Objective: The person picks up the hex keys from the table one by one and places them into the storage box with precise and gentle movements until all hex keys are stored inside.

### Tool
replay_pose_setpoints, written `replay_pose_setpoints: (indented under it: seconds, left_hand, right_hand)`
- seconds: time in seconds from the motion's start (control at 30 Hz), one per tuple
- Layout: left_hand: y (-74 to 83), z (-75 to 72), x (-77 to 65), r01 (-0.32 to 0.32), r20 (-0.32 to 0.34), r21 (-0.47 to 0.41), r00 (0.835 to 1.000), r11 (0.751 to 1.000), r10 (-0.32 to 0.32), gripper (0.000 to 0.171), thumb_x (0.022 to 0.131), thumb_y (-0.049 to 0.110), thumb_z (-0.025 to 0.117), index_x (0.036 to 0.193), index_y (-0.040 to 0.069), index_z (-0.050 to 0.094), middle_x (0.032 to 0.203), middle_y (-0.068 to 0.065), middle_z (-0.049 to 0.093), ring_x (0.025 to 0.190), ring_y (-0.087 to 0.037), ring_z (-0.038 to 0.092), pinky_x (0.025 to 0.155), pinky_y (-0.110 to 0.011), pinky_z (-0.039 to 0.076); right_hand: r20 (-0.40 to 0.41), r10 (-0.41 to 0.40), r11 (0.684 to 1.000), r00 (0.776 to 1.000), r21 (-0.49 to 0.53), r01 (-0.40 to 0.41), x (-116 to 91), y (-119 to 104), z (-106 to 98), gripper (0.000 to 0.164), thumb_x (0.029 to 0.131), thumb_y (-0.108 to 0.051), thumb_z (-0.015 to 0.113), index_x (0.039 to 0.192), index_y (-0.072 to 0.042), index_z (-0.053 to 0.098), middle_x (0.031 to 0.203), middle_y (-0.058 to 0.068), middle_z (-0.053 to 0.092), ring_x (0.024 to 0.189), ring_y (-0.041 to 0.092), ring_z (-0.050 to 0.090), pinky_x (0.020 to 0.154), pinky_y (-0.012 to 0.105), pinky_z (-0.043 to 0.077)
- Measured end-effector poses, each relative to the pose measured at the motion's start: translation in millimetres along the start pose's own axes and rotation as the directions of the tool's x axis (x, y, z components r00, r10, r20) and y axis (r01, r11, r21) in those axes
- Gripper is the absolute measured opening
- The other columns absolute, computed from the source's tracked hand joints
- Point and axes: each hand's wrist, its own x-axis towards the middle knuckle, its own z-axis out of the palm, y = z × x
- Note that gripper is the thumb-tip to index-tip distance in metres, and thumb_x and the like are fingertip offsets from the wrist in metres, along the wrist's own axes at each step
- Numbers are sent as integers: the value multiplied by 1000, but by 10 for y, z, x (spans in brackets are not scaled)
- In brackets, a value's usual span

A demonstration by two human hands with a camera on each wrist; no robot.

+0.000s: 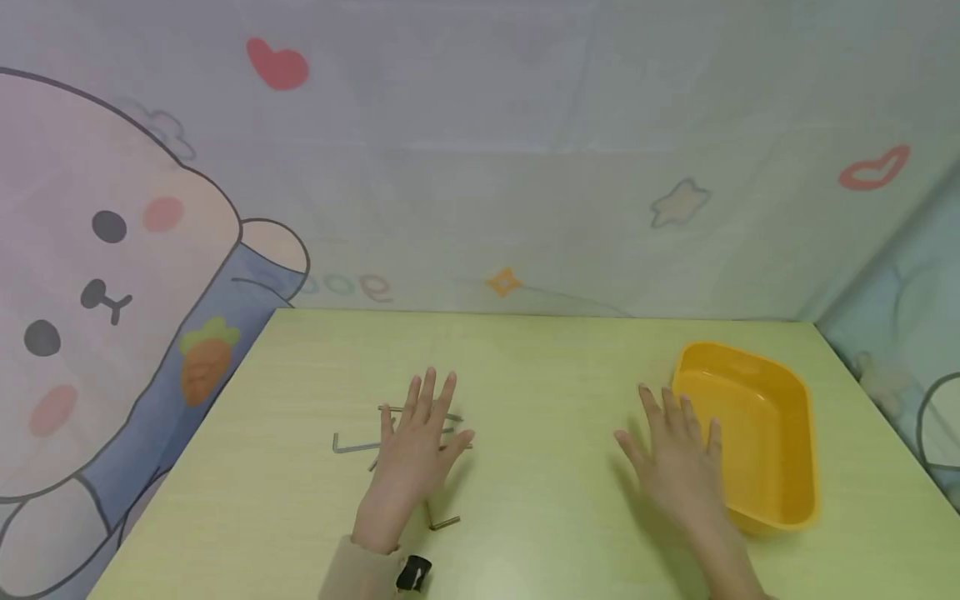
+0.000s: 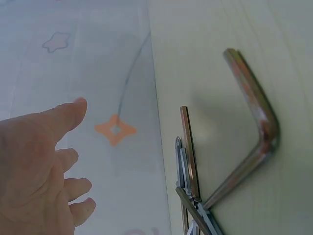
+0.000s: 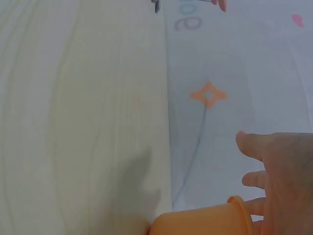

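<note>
Several metal hex keys [image 1: 356, 448] lie in a loose pile on the left half of the table, partly hidden under my left hand [image 1: 411, 467]. That hand hovers above them with its fingers spread and nothing held. In the left wrist view one bent hex key [image 2: 266, 129] shows large, its long arm running into the pile. My right hand [image 1: 678, 471] is held over the table with fingers spread, overlapping the left side of a yellow plastic basin [image 1: 798, 458] in the head view. In the right wrist view the basin's wall [image 3: 205, 221] shows below the fingers.
The pale wooden table [image 1: 555, 400] runs back to a printed cloth [image 1: 480, 167] hanging along its far edge. A large cartoon bear [image 1: 120, 250] is on the cloth at the left. A black device [image 1: 413, 573] sits at my left wrist.
</note>
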Motion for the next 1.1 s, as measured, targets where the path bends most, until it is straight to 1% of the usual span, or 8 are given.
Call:
replay_pose_setpoints:
  seconds: [0.13,0.27,0.4,0.53,0.77,0.9,1.0,1.1]
  left_hand:
    - [-16,11,-13,-14,-6,-3,1000,1000,14,75,94,45,55,155,24,16,163,-6,6,151,-28,4,112,-70,5]
    - [-47,37,-34,-46,-15,29,999,998,47,74,94,44,55,154,23,18,162,-8,10,151,-30,9,112,-70,12]
    - [-57,45,-66,-74,-18,49,997,996,75,73,94,44,54,154,25,18,162,-7,12,150,-30,13,111,-68,16]
    - [-54,31,-93,-94,-24,43,995,995,95,72,94,43,55,154,26,19,162,-7,15,149,-30,17,111,-68,19]
    - [-65,11,-128,-116,-37,34,992,993,117,69,94,44,55,153,24,25,160,-7,20,148,-31,21,110,-68,21]
    - [-86,4,-155,-124,-47,37,991,992,126,69,93,42,58,152,23,27,159,-7,24,148,-30,23,111,-66,22]
    - [-103,-1,-178,-144,-61,48,987,988,146,68,93,41,58,151,23,29,158,-7,27,147,-30,26,110,-66,24]
    - [-119,-9,-201,-175,-78,82,980,981,181,67,93,42,58,151,22,32,156,-9,31,145,-30,30,108,-66,28]
  right_hand:
    - [-38,13,999,999,35,-12,-2,69,-35,72,98,-53,39,155,-16,15,156,28,19,142,52,14,110,72,-5]
    - [-78,21,999,997,44,-17,-7,140,-59,70,99,-50,41,153,-12,19,154,29,23,138,55,21,108,74,1]
    - [-116,31,999,993,40,-27,-14,216,-88,70,98,-48,44,151,-8,24,150,32,28,133,57,26,105,75,9]
    - [-152,44,999,987,36,-39,-17,307,-118,68,98,-45,46,150,-5,27,145,34,33,130,57,30,104,74,16]
    - [-256,22,999,966,45,-11,-15,473,-150,64,97,-37,52,145,0,34,136,37,43,121,55,40,99,69,26]
    - [-264,43,998,964,48,-32,-35,554,-180,63,97,-37,53,144,2,35,134,38,45,118,56,42,97,67,29]
    - [-255,72,997,964,45,-62,-56,611,-208,64,97,-38,52,144,2,35,133,37,45,116,56,43,95,66,31]
    - [-253,100,995,962,48,-91,-76,671,-241,63,97,-37,51,143,3,36,133,37,46,115,57,43,93,66,33]
